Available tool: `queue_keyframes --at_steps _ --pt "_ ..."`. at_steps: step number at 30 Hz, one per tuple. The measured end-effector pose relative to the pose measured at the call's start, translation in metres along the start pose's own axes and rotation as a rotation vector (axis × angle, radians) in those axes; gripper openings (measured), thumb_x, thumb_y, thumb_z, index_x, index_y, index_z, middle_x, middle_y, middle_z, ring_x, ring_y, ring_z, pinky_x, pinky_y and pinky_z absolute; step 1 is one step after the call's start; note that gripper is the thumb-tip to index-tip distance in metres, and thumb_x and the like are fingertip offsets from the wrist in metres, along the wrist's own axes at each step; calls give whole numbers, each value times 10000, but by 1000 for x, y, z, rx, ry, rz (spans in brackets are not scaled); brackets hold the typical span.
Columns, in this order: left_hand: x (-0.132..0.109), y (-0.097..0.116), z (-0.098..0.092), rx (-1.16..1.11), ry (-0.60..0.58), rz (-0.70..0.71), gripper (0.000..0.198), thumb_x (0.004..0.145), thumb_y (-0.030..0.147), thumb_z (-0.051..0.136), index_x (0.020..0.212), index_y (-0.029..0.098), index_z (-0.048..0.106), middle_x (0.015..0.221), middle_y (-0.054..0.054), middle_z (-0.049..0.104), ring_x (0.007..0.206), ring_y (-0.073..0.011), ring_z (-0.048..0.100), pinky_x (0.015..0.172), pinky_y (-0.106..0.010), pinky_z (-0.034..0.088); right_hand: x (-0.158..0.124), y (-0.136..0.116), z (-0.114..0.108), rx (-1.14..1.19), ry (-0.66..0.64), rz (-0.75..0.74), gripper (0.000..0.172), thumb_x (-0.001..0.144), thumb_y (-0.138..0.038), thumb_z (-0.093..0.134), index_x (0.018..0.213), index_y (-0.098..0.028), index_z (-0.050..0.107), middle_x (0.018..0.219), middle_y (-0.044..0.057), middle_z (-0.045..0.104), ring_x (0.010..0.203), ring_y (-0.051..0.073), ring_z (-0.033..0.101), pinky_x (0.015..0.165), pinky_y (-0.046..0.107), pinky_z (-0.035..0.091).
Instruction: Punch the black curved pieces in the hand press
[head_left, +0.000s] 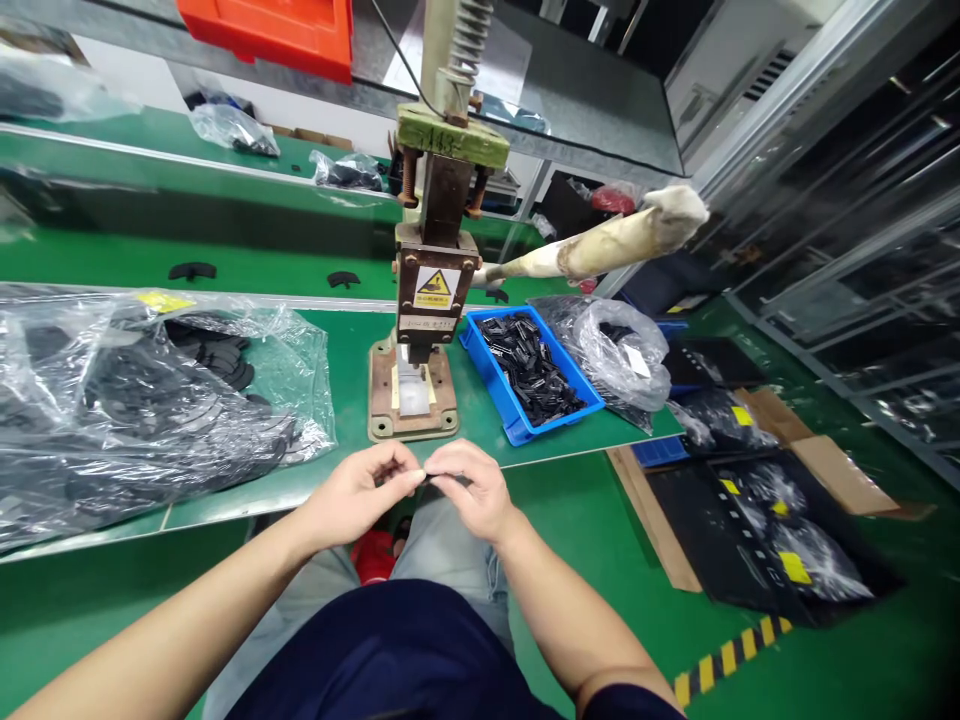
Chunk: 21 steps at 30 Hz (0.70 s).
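Note:
My left hand [369, 490] and my right hand [471, 486] meet in front of the table edge, above my lap. Both hands pinch a small dark piece [429, 477] between the fingertips; most of it is hidden by the fingers. Just beyond them stands a hand press [439, 290] with a yellow warning label, its ram above a metal fixture [413, 392] on the base. To the right of the press, a blue tray [517, 425] holds many small black parts.
A large clear bag [150, 420] of black curved parts covers the table's left side. The press's wrapped lever [600, 245] sticks out to the right. Beyond the blue tray lies another plastic bag [637, 365]. Open cartons [652, 520] with bagged parts stand at the right.

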<state>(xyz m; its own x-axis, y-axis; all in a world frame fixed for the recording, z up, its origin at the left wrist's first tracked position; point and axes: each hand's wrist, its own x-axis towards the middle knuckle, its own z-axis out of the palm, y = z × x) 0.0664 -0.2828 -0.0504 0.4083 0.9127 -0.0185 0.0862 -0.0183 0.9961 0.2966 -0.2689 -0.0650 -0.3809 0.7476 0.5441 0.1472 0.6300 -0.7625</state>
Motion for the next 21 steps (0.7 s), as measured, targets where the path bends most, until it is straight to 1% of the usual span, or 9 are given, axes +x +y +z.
queue_keyframes --at_steps 2,5,7,8,10,12,15,18,21 --pt "2 -1 1 -158 -80 -91 327 953 498 771 896 196 658 809 -22 711 734 -158 661 705 -300 555 4 -2 -1 -14 -49 -23 167 1007 -217 692 1136 -272 782 1071 60 810 1003 187 755 932 387 632" --pt "7 -8 -1 -275 -142 -127 362 889 489 846 923 209 620 799 0 686 699 -138 635 675 -286 542 12 -5 -7 -38 -144 -46 223 1011 -231 683 1204 -300 770 1127 59 799 1052 198 750 970 405 629" --pt "14 -14 -8 -264 -93 -91 368 895 484 841 1068 223 649 847 1 688 724 -143 658 687 -292 558 21 -6 -20 -85 -156 -42 279 1001 -258 699 1274 -300 735 1187 73 785 1124 221 732 1025 437 618" --pt "19 -18 -14 -232 -36 -60 391 901 485 833 1139 227 660 873 -5 698 746 -150 677 710 -303 574 28 -7 -30 -123 -116 -29 298 998 -274 704 1295 -293 718 1219 83 771 1161 233 717 1056 456 608" --pt "35 -26 -30 -135 122 13 411 906 499 812 1176 217 682 899 -24 725 788 -172 712 764 -329 600 47 -9 -54 -196 47 -1 311 1002 -313 697 1311 -277 695 1261 101 733 1189 241 695 1087 475 595" --pt "55 -33 -48 -5 284 65 371 907 517 783 1087 203 701 912 -47 759 818 -194 734 815 -349 611 75 -15 -82 -228 251 -30 376 1006 -364 694 1363 -256 650 1314 115 688 1204 237 687 1101 467 593" --pt "85 -39 -71 290 415 75 312 933 510 718 1033 215 725 961 -56 804 861 -212 746 860 -348 610 126 -37 -115 -216 442 -231 611 995 -501 696 1514 -237 510 1474 142 604 1375 271 636 1176 485 561" --pt "106 -39 -79 593 392 109 247 970 435 647 1062 238 763 1064 -58 831 969 -241 765 929 -359 598 170 -64 -126 -223 409 -408 645 1024 -615 592 1545 -256 467 1556 121 551 1463 295 592 1193 515 538" --pt "118 -37 -78 805 301 198 259 999 349 572 1073 228 789 1144 -88 828 1092 -278 761 1003 -393 582 192 -81 -118 -272 316 -466 529 1081 -610 454 1455 -245 535 1461 62 589 1288 213 693 1099 500 579"
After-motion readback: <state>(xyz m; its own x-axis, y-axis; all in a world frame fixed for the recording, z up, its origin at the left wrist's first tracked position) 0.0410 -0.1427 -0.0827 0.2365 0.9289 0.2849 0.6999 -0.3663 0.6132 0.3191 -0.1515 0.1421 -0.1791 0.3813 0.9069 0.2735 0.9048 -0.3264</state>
